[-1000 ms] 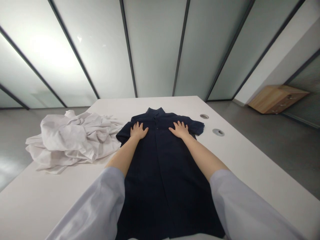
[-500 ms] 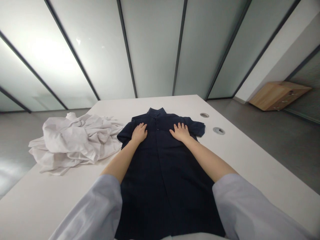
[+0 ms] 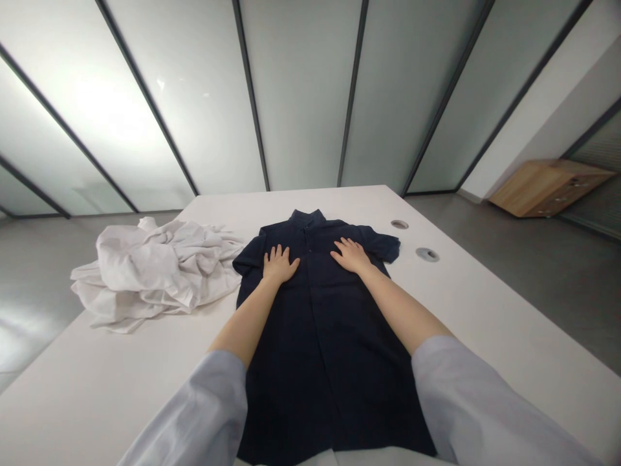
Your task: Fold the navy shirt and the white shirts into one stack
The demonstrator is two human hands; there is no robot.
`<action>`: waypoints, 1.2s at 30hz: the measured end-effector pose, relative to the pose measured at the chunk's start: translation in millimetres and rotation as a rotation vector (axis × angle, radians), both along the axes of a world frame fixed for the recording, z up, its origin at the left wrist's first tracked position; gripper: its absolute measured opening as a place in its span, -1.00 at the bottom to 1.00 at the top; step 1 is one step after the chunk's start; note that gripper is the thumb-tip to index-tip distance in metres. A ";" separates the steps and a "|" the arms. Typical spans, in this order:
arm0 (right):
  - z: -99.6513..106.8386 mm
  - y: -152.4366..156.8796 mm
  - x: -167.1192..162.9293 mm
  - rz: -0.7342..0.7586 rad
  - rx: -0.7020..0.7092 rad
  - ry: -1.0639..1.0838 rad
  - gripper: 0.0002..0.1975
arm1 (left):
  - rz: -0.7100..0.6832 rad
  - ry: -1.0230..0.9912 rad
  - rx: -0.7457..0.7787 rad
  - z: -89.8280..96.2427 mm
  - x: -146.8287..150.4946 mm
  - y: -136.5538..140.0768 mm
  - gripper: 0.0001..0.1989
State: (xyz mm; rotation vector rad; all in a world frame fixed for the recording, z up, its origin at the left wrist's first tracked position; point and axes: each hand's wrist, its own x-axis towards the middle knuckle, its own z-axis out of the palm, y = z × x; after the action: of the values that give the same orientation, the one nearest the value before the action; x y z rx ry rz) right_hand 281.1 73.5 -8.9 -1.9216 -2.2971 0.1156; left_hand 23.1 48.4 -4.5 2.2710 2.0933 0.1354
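Note:
A dark navy short-sleeved shirt (image 3: 325, 336) lies spread front up on the white table (image 3: 145, 382), its collar at the far end and its hem toward me. On the left side of its chest rests my left hand (image 3: 280, 265), flat with the fingers spread. My right hand (image 3: 351, 256) lies palm down on the right side of the chest, fingers apart, near the right sleeve. Neither hand grips any cloth. The shirt's lower end is partly cut off by my own light-coloured clothing.
Heaped white cloth (image 3: 160, 268) sits at the table's left edge and hangs slightly over it. Two round cable grommets (image 3: 427, 254) are set into the tabletop at the right. Frosted glass panels (image 3: 301, 97) stand behind the table, and a wooden cabinet (image 3: 543, 188) stands at the far right.
My left hand has slid slightly right and nearer to me on the shirt, its fingers now more spread. The right hand has barely moved. The whole view has shifted a little.

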 end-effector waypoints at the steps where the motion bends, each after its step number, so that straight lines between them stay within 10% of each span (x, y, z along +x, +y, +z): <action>1: 0.1 -1.9 0.4 -0.003 0.028 0.010 -0.43 | -0.020 -0.017 0.035 -0.2 -1.0 -2.0 -0.34; 8: 6.6 -8.6 11.1 -0.110 0.183 0.145 -0.65 | -0.186 -0.107 0.079 2.0 -11.1 -16.3 -0.49; 16: 11.6 -7.2 77.5 -0.611 0.470 0.354 -0.61 | -0.178 -0.119 0.065 2.4 -12.0 -17.6 -0.49; 21: 5.1 -11.0 102.5 -0.889 0.335 0.363 -0.54 | -0.185 -0.112 0.069 3.0 -12.2 -17.7 -0.49; 29: -3.4 -5.3 96.9 -0.858 0.222 0.258 -0.57 | -0.178 -0.112 0.063 5.5 -11.6 -19.0 -0.50; 36: -1.1 0.3 94.8 -0.813 0.406 0.575 -0.63 | -0.187 -0.131 0.071 2.9 -12.6 -17.6 -0.50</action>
State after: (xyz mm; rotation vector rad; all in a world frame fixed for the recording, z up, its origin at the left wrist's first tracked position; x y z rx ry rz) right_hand 375.9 73.8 -10.0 -2.0667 -0.9985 0.0814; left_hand 10.5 30.7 -1.6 2.4113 1.8313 0.3448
